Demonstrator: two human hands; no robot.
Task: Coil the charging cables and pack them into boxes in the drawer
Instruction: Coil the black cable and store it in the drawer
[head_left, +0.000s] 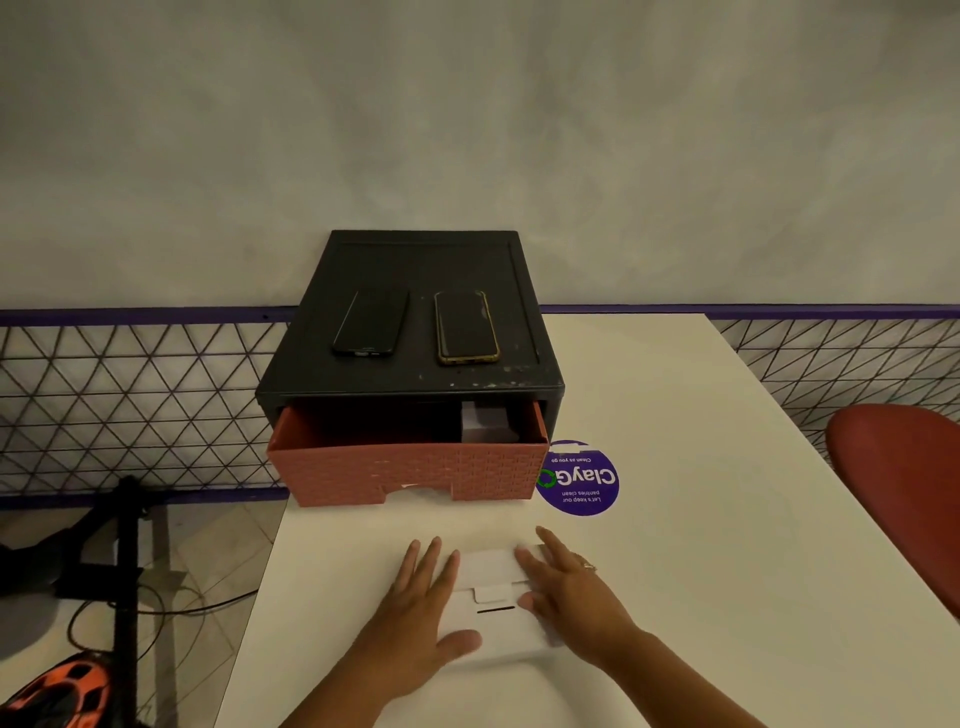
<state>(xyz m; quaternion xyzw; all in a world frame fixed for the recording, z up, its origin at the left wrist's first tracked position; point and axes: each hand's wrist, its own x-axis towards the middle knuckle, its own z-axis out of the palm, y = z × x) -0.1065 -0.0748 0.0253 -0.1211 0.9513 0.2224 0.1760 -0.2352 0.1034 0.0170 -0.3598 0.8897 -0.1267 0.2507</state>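
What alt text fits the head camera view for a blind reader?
A left hand and right hand press flat on a white cardboard box on a white table. Behind, a red drawer stands open with another white box inside; two smartphones lie on its black cabinet.

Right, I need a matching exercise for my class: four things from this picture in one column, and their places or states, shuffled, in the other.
1 phones
2 drawer
3 sticker
4 near box

A under the left hand and right hand
B on the cabinet
C pulled open
D stuck to the table

Pairs: 1-B, 2-C, 3-D, 4-A
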